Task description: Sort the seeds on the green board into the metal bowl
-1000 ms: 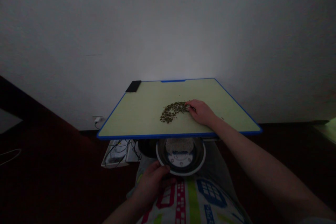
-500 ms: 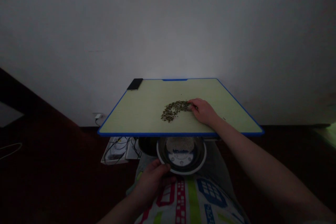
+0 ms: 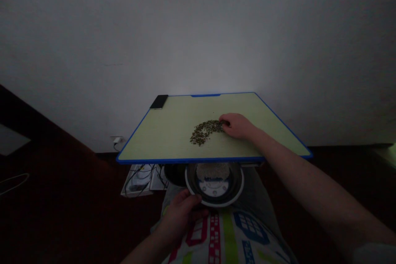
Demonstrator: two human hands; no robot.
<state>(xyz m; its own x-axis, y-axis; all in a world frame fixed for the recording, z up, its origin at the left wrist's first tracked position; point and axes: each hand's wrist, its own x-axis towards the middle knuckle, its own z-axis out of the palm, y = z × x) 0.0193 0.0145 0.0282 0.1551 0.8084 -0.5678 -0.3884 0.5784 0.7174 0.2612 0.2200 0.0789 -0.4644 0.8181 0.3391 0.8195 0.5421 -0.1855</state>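
Observation:
A pile of small dark green beans (image 3: 204,129) lies in a curved heap on a pale green table with a blue rim (image 3: 161,134). My right hand (image 3: 238,126) rests on the table at the right end of the heap, fingers curled and touching the beans. Whether it pinches any is too small to tell. My left hand (image 3: 181,213) grips the near left rim of a metal bowl (image 3: 214,183) held on my lap, just below the table's front edge. The bowl holds a little pale grain at its far side.
A black phone (image 3: 159,101) lies at the table's far left corner. Under the table stand a white box with cables (image 3: 139,177) and a dark round object (image 3: 175,173). A patterned cloth (image 3: 227,235) covers my lap. A white wall rises behind; a plug (image 3: 116,140) sits low on it.
My right hand has shifted slightly away from me along the right end of the bean heap. The left hand and bowl have stayed in place.

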